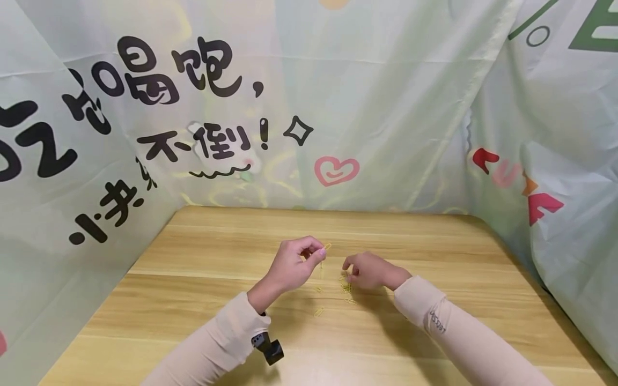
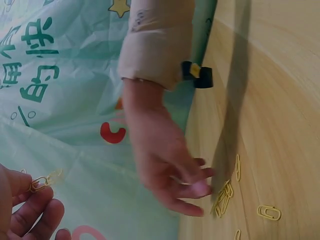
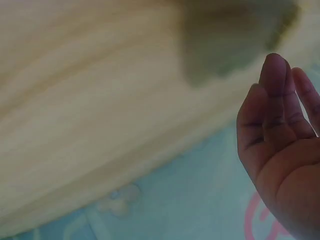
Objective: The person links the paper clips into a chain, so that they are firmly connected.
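yellow paper clips (image 1: 346, 288) lie beside the right hand (image 1: 370, 271).

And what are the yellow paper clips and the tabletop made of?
The yellow paper clips look like bent wire, probably smooth-coated metal: thin, rounded loops, evenly coloured. The tabletop seems wood or wood-look laminate, slightly glossy: it shows grain streaks and soft sheen.

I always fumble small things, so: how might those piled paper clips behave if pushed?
The piled yellow paper clips are probably light, being thin wire loops. They overlap, so some might snag and drag together. Lying low, they seem likelier to slide than roll on the smooth-looking table.
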`<state>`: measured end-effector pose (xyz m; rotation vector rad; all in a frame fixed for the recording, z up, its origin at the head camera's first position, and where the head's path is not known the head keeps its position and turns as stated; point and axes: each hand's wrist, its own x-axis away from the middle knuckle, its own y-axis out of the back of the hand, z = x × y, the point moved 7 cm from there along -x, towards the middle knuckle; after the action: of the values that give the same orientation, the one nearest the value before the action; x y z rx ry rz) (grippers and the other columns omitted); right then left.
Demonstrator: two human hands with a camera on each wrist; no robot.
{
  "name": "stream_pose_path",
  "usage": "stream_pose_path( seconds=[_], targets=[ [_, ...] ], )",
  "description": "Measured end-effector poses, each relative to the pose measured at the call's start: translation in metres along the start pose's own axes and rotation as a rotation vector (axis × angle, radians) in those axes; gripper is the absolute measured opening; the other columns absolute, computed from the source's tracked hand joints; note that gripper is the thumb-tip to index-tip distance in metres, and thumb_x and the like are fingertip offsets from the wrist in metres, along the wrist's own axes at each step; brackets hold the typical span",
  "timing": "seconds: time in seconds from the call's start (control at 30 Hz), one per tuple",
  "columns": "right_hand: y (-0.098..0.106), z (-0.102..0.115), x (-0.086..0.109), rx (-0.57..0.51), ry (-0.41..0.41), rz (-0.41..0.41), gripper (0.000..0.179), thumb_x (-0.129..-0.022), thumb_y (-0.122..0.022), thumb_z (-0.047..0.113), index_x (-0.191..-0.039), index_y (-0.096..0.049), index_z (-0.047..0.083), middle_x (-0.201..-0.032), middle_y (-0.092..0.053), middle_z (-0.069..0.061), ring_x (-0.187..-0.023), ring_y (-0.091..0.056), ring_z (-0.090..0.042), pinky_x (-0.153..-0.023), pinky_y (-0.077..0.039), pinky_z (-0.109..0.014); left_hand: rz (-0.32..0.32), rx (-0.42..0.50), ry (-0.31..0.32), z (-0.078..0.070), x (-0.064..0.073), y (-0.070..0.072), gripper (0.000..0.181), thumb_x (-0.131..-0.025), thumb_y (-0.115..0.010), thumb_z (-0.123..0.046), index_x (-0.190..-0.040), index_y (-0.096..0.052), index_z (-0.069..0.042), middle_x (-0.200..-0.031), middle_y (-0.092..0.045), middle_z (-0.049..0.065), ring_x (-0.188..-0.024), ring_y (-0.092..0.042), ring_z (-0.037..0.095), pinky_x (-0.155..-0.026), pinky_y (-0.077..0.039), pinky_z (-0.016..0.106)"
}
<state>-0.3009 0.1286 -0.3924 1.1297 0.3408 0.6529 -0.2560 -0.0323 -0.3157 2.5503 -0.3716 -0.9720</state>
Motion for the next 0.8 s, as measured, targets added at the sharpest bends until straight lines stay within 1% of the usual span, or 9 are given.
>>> stream_pose_path(
  seconds=[0.1,0.2,0.27,0.37,0.5,0.57,0.67,0.73,0.8],
  targets=[
    [-0.011,-0.009,0.0,0.004,-0.034,0.027,0.023,-0.088,-0.071,0.009,-0.109,-0.064,0.001,-0.07,-0.062,0.003,-0.062,-0.055,-0.009,-0.063,-0.05,-0.03,0.008,-0.011,0.013,0.0,0.0,-0.001,0.01,-0.094,-0.062,-0.01,-0.088,-0.069,-0.007,-0.075,-0.066,-0.003,-0.066,-0.058,0.012,-0.061,-0.05,0.03],
    [-0.014,-0.012,-0.001,0.014,-0.048,0.016,0.021,-0.086,-0.073,0.007,-0.105,-0.065,0.004,-0.066,-0.058,0.005,-0.059,-0.052,-0.008,-0.062,-0.048,-0.029,0.015,-0.013,0.026,-0.001,0.0,-0.001,0.01,-0.095,-0.062,-0.01,-0.089,-0.069,-0.007,-0.075,-0.066,-0.003,-0.066,-0.059,0.017,-0.06,-0.049,0.03],
    [-0.014,-0.012,-0.003,0.031,-0.037,-0.004,0.018,-0.084,-0.074,0.005,-0.1,-0.066,0.006,-0.068,-0.057,0.006,-0.062,-0.052,-0.008,-0.064,-0.049,-0.029,0.017,-0.014,0.034,0.0,0.0,-0.001,0.01,-0.095,-0.061,-0.011,-0.09,-0.069,-0.007,-0.076,-0.065,-0.003,-0.066,-0.059,0.019,-0.06,-0.049,0.029],
    [-0.013,-0.008,-0.006,0.065,0.01,-0.042,0.012,-0.081,-0.074,0.0,-0.085,-0.067,0.009,-0.069,-0.057,0.006,-0.064,-0.051,-0.008,-0.063,-0.048,-0.027,0.019,-0.014,0.043,0.001,0.0,-0.002,0.01,-0.095,-0.061,-0.011,-0.09,-0.069,-0.007,-0.076,-0.065,-0.003,-0.066,-0.059,0.021,-0.06,-0.048,0.028],
    [-0.01,-0.005,-0.006,0.104,0.056,-0.083,0.022,-0.081,-0.071,-0.005,-0.07,-0.063,0.012,-0.066,-0.057,0.008,-0.061,-0.047,-0.006,-0.058,-0.044,-0.023,0.02,-0.01,0.039,0.0,0.0,-0.002,0.01,-0.095,-0.061,-0.01,-0.09,-0.069,-0.006,-0.076,-0.066,0.0,-0.066,-0.059,0.021,-0.06,-0.049,0.031],
    [-0.004,-0.004,-0.006,0.091,0.065,-0.109,0.022,-0.082,-0.069,-0.005,-0.069,-0.062,0.011,-0.066,-0.056,0.007,-0.06,-0.046,-0.005,-0.057,-0.044,-0.022,0.021,-0.01,0.033,0.0,0.0,-0.002,0.011,-0.095,-0.061,-0.011,-0.091,-0.069,-0.006,-0.077,-0.067,0.001,-0.066,-0.059,0.021,-0.06,-0.049,0.032],
    [0.01,0.001,-0.003,-0.005,0.091,-0.164,0.015,-0.085,-0.067,-0.005,-0.075,-0.064,0.006,-0.068,-0.057,0.005,-0.06,-0.048,-0.004,-0.057,-0.045,-0.022,0.026,-0.019,0.037,0.001,0.0,-0.001,0.011,-0.096,-0.061,-0.011,-0.091,-0.069,-0.006,-0.077,-0.066,0.001,-0.066,-0.058,0.018,-0.059,-0.049,0.03],
    [0.024,0.008,-0.001,-0.113,0.121,-0.22,0.008,-0.087,-0.064,-0.005,-0.085,-0.065,0.002,-0.069,-0.058,0.004,-0.059,-0.049,-0.005,-0.055,-0.046,-0.023,0.029,-0.027,0.043,0.001,0.001,0.0,0.011,-0.096,-0.061,-0.012,-0.091,-0.069,-0.006,-0.077,-0.066,-0.001,-0.065,-0.058,0.016,-0.058,-0.048,0.028],
    [0.039,0.016,0.002,-0.242,0.155,-0.27,0.011,-0.089,-0.061,-0.007,-0.098,-0.065,-0.002,-0.071,-0.058,0.002,-0.057,-0.048,-0.006,-0.052,-0.044,-0.024,0.028,-0.031,0.046,0.002,0.0,0.002,0.011,-0.096,-0.061,-0.012,-0.091,-0.069,-0.006,-0.077,-0.066,-0.001,-0.065,-0.057,0.014,-0.059,-0.048,0.028]
  ],
)
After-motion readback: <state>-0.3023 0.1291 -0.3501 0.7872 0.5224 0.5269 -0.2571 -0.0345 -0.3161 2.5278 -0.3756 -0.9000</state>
